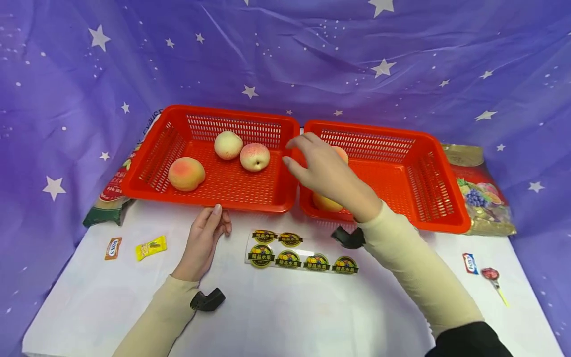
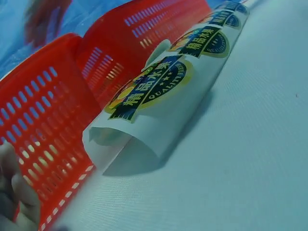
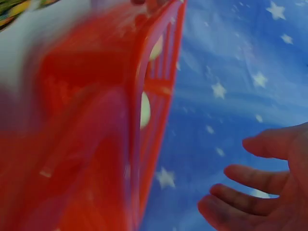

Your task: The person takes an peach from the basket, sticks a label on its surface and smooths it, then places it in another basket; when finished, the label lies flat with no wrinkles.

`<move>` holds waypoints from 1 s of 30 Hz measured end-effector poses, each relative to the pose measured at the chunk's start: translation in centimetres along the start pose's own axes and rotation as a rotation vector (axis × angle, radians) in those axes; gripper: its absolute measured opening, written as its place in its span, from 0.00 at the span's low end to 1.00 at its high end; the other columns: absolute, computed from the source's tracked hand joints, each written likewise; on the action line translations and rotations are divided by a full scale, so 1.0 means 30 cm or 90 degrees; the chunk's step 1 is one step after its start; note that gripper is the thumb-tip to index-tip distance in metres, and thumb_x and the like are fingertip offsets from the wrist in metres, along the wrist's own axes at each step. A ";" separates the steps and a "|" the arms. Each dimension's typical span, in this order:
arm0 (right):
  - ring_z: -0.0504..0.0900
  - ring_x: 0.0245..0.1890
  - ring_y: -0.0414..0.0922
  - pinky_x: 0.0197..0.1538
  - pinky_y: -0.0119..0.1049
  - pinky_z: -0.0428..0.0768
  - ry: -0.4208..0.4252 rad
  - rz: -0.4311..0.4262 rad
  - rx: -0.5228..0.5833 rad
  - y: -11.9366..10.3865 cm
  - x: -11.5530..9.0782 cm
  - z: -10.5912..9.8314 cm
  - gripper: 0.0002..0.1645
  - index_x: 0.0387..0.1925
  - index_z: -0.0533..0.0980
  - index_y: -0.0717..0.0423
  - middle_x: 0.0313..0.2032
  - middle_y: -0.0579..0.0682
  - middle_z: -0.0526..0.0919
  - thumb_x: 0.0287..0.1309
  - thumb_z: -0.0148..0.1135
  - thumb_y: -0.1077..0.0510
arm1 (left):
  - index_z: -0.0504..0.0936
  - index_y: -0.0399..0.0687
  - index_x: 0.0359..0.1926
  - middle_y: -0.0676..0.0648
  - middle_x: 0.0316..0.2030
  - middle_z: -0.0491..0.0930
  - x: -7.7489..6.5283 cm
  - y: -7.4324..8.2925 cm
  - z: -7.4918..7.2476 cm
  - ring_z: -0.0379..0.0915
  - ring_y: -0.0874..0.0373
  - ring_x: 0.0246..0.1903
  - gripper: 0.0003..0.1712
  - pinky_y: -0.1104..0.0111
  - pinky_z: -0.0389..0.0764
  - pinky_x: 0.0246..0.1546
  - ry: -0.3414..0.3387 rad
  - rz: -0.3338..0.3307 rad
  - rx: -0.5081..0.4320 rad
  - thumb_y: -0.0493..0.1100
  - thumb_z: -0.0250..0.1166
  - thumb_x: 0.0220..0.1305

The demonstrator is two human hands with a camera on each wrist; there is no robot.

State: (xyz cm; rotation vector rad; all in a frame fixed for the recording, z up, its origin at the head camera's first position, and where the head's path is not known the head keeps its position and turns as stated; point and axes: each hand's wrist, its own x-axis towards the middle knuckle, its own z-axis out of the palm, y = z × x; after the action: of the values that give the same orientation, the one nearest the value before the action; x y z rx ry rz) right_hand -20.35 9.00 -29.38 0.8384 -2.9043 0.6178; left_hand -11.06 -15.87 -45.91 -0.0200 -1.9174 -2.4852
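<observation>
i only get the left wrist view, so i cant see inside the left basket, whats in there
Observer: The head view shows three peaches in the left basket.
Operator: ok and is the right grip holding anything, its just a blur for me if thats it at the top
Observer: No, the right grip is empty, its fingers apart, as the right wrist view also shows.
Operator: anything on the table past the right basket, near its right edge
Observer: Yes, a lollipop lies there beside a small wrapped sweet.
</observation>
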 end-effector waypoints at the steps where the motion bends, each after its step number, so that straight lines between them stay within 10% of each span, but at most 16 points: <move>1: 0.70 0.46 0.44 0.49 0.38 0.71 -0.040 0.010 0.000 -0.016 0.045 0.019 0.22 0.48 0.69 0.55 0.47 0.49 0.71 0.57 0.52 0.46 | 0.67 0.37 0.39 0.46 0.32 0.68 -0.001 0.008 0.007 0.65 0.55 0.29 0.18 0.69 0.72 0.32 -0.005 -0.004 -0.007 0.51 0.50 0.65; 7: 0.69 0.47 0.48 0.50 0.39 0.69 -0.339 0.115 -0.083 -0.024 0.285 0.119 0.33 0.52 0.63 0.61 0.45 0.53 0.70 0.57 0.49 0.39 | 0.68 0.39 0.36 0.46 0.30 0.68 0.000 0.010 0.011 0.64 0.54 0.29 0.15 0.70 0.72 0.33 -0.013 -0.023 -0.011 0.49 0.50 0.65; 12: 0.67 0.45 0.45 0.51 0.38 0.66 -0.474 0.167 -0.142 0.002 0.413 0.166 0.37 0.54 0.64 0.57 0.47 0.49 0.67 0.55 0.46 0.33 | 0.68 0.37 0.36 0.47 0.28 0.68 0.002 0.004 0.010 0.64 0.54 0.28 0.16 0.69 0.72 0.33 -0.024 -0.027 -0.003 0.49 0.50 0.65; 18: 0.66 0.50 0.44 0.55 0.39 0.66 -0.500 0.191 -0.149 -0.023 0.465 0.213 0.40 0.60 0.60 0.50 0.55 0.46 0.65 0.52 0.47 0.32 | 0.67 0.32 0.34 0.46 0.27 0.67 0.011 0.010 0.001 0.64 0.52 0.28 0.18 0.69 0.72 0.33 -0.037 -0.009 0.010 0.48 0.50 0.65; 30: 0.69 0.30 0.42 0.29 0.33 0.66 -0.467 0.180 -0.128 -0.100 0.475 0.274 0.12 0.27 0.70 0.49 0.30 0.44 0.68 0.49 0.57 0.46 | 0.67 0.31 0.33 0.46 0.26 0.67 0.018 0.014 -0.020 0.64 0.51 0.29 0.20 0.70 0.73 0.33 -0.010 -0.008 0.032 0.49 0.52 0.64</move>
State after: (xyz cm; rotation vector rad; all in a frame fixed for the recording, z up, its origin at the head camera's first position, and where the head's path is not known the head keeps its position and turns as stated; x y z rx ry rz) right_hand -30.45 -3.68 -33.53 0.7503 -3.6979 -0.0031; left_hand -11.62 -16.56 -45.64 -0.0270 -1.9911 -2.4512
